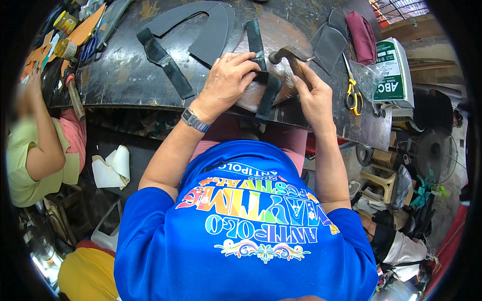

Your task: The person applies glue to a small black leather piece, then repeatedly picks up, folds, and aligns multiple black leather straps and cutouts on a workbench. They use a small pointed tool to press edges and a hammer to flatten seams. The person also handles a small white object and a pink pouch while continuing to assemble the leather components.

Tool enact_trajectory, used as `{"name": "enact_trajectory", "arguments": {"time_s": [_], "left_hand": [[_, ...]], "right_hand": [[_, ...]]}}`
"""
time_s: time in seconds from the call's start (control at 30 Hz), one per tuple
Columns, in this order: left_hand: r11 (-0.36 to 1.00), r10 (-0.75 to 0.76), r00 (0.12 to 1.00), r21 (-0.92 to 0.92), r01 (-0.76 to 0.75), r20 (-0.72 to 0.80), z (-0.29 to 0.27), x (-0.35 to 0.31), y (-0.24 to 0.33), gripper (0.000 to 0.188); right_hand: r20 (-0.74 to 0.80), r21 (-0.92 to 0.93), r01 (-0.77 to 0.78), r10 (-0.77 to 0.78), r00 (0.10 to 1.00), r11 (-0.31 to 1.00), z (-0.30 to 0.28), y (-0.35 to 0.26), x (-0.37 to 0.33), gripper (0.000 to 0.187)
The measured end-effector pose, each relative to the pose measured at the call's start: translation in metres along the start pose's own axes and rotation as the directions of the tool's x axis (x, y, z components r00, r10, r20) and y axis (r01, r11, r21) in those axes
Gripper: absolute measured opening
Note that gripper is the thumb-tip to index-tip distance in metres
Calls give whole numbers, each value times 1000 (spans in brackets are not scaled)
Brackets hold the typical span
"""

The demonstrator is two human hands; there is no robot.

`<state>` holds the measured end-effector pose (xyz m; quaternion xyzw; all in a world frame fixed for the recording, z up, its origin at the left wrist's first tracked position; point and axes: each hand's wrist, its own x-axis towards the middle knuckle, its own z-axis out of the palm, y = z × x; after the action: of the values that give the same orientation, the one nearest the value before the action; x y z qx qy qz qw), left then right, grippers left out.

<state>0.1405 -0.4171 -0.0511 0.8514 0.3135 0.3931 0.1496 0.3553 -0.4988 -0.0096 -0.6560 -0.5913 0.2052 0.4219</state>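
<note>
My right hand [316,98] grips the wooden handle of a hammer [287,52]. The metal head is just right of the dark strip under my other hand. Bent over that black strip [255,37], my left hand [227,80] presses its fingers on the strip's middle, where it bends or overlaps. The strip's lower end [269,95] angles toward the table edge. Beneath it lies a brownish slab [281,37] with a shiny, plastic-like surface. Another black strip [165,62] lies flat to the left, and a curved dark grey piece [211,30] lies beyond my left hand.
Yellow-handled scissors [353,98], dark folded pieces [329,40], a maroon pouch [360,37] and a green-white box [392,72] are on the right. At left are blue-handled scissors [89,47], jars [65,49] and another hammer [75,95]. A co-worker [37,145] sits there.
</note>
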Motion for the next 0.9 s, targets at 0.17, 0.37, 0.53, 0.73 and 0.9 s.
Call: {"name": "enact_trajectory", "arguments": {"time_s": [0.17,0.37,0.53,0.73,0.9], "left_hand": [[1000,-1,1000,-9,1,3,0,-1,0,16],[1000,-2,1000,-10,2,2,0,-1,-1,16],[1000,-11,1000,-9,11,21,-2,0,1,17],[999,-40,997,-20,42,60,-4,0,1,17],[999,-36,997,-11,36,63,-5,1,3,16]], "right_hand": [[55,22,-54,53,997,998,4,-4,3,39],[47,149,-86,80,996,985,11,2,1,39],[57,73,-50,46,997,996,10,-6,4,37],[181,-304,129,-76,981,944,-6,-34,23,31],[271,-464,241,-122,955,853,-12,-41,31,32]]}}
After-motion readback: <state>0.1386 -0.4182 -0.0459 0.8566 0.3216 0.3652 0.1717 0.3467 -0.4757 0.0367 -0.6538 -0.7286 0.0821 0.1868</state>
